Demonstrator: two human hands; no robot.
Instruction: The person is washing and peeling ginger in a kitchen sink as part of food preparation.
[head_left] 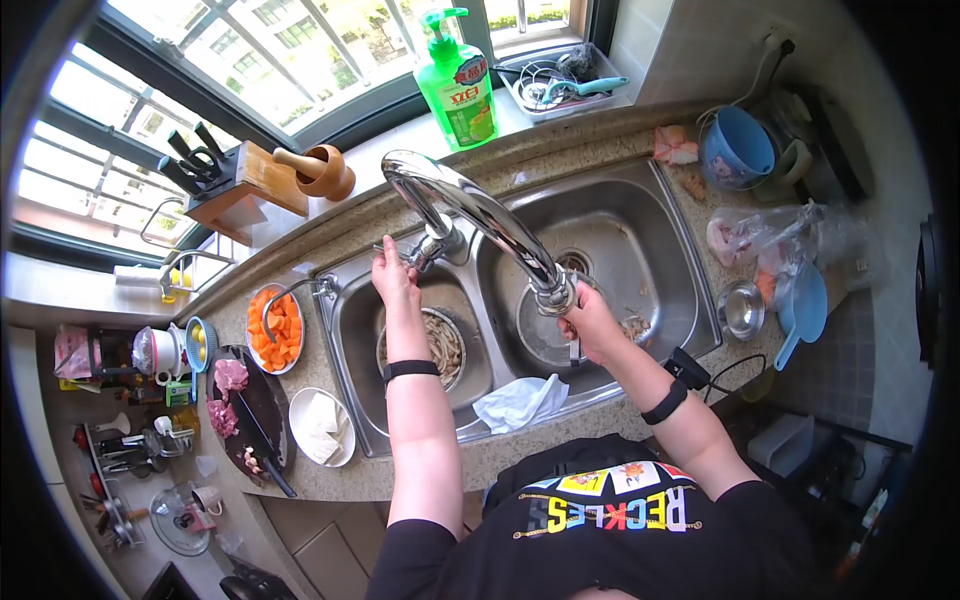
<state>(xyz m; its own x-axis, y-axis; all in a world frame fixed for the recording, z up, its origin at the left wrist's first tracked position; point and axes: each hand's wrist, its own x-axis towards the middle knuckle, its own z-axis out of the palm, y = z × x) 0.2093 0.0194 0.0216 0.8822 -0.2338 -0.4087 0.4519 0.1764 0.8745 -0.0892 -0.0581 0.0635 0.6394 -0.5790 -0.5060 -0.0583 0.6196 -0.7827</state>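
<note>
My left hand (396,277) closes around the lever (385,246) of the chrome faucet (480,210), above the left basin (362,330). My right hand (594,325) curls its fingers at the faucet's spout head (554,297), over the right basin (640,230). Just below that hand, a round metal pan (535,335) sits in the right basin, partly hidden by the spout. A bowl of pale strips (441,345) rests in the left basin, partly behind my left forearm. A white cloth (520,402) hangs over the sink's front edge.
Left of the sink are a plate of orange chunks (278,330), a white bowl (338,440) and a board with meat and a knife (262,440). A green soap bottle (458,90) and knife block (245,190) stand behind. A blue dipper (803,305) lies right.
</note>
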